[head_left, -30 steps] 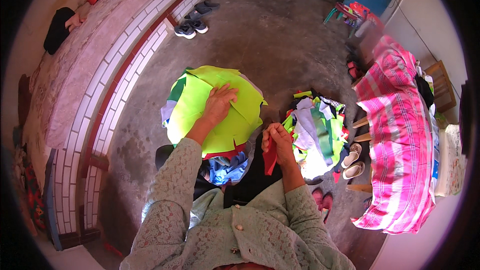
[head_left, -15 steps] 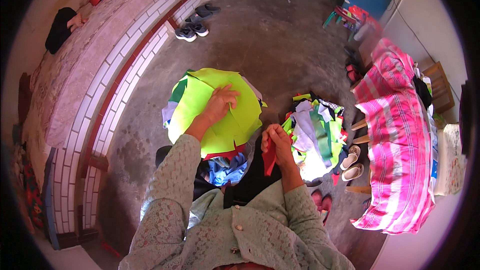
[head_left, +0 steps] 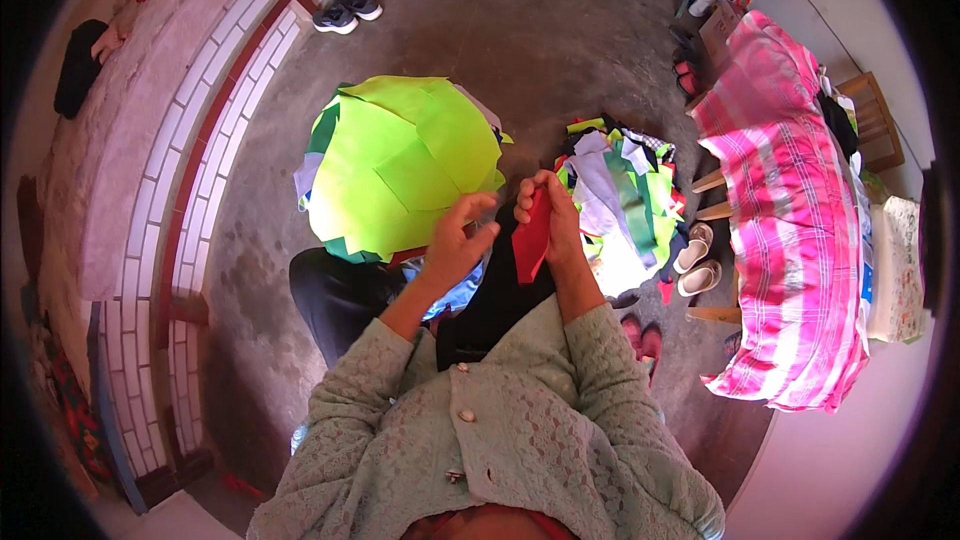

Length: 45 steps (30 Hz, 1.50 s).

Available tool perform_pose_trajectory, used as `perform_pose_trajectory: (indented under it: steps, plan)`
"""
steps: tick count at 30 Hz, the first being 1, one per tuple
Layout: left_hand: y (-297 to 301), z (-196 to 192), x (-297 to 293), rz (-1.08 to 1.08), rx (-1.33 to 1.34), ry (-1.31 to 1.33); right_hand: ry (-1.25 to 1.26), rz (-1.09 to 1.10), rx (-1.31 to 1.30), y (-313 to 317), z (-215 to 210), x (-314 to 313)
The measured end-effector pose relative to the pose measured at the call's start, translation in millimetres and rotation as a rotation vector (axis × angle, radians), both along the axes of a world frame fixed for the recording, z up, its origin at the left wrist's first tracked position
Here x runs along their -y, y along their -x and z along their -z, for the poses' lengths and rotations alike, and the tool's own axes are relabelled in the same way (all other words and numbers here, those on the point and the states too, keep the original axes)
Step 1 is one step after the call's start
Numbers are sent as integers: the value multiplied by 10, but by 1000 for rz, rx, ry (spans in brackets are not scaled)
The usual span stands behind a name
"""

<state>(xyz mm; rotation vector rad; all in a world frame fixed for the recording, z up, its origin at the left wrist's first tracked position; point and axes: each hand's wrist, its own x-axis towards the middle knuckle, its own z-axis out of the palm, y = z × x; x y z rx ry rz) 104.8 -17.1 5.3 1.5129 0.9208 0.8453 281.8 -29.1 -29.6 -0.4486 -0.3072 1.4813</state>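
Observation:
My right hand [head_left: 560, 225] is closed around a small piece of red cloth [head_left: 531, 248], which hangs down from the fingers above my lap. Just left of it, my left hand [head_left: 458, 248] hovers with fingers apart and nothing in them. Beyond that hand lies a round heap of bright yellow-green cloth pieces [head_left: 400, 160], with green and pale grey bits showing at its left edge. Beside my right hand, on the floor, sits a pile of mixed cloth scraps [head_left: 630, 200] in grey, green, white, yellow and black. Some blue cloth [head_left: 456, 294] shows below the yellow-green heap.
A raised platform with white tiles [head_left: 190, 180] runs along the left, dark shoes [head_left: 348, 12] at its foot. To the right stands a seat draped in pink checked cloth [head_left: 780, 240], with beige slippers [head_left: 697, 262] and reddish shoes [head_left: 642, 338] near it. Concrete floor [head_left: 500, 30] extends ahead.
My left hand has lifted off the yellow-green heap and come back toward my right hand. The right hand still holds the red cloth, now turned flatter to view. The whole view has shifted.

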Motion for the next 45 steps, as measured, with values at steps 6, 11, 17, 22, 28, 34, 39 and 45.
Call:
perform_pose_trajectory:
  steps: [6, 11, 17, 22, 28, 34, 39, 45]
  plan:
    - [-209, 260, 226, 44, 175, 262, 5, 14, -23, 1, -26, 42]
    - [-237, 418, 175, 96, 112, 310, -39, 34, -22, 22, -61, 40]
    - [-94, 337, 179, 45, 317, 443, -139, 13, 187, 59, 24, 34]
    - [27, 215, 228, -122, 499, 479, -75, -10, 291, 70, 76, 12]
    - [159, 78, 213, -225, 514, 440, -104, 50, 302, 90, 83, -11]
    - [320, -369, -73, -184, 654, 438, -44, 27, 305, 84, 55, 23]
    - [432, -783, -549, -202, 670, 195, -54, 12, 330, 96, 34, 32]
    - [444, -697, -605, -375, 681, 114, -57, 17, 336, 87, 74, 21]
